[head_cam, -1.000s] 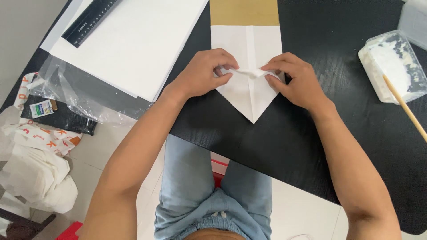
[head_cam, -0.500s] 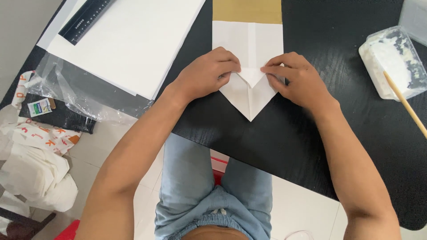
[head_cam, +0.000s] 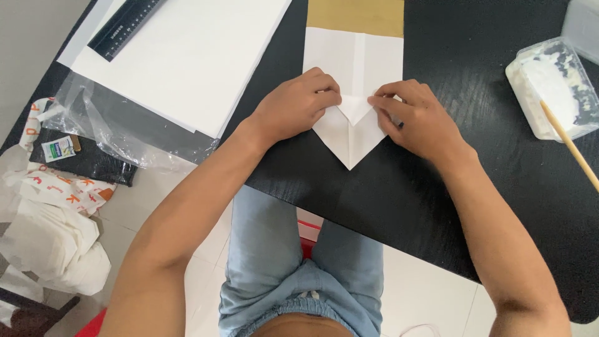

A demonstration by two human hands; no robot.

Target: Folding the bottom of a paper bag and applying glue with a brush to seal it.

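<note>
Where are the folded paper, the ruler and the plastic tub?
paper (head_cam: 350, 138), head view, white pointed tip near the table edge
ruler (head_cam: 125, 25), head view, middle of the black strip
tub (head_cam: 549, 87), head view, white contents inside

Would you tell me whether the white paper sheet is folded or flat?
Folded: the white paper sheet tapers to a point, a small triangular flap turned over it.

Home craft desk: ruler (head_cam: 125, 25), paper stack (head_cam: 187, 62).

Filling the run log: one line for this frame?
left hand pressing folded white paper | right hand pinching small flap | black table | ruler far left
</note>
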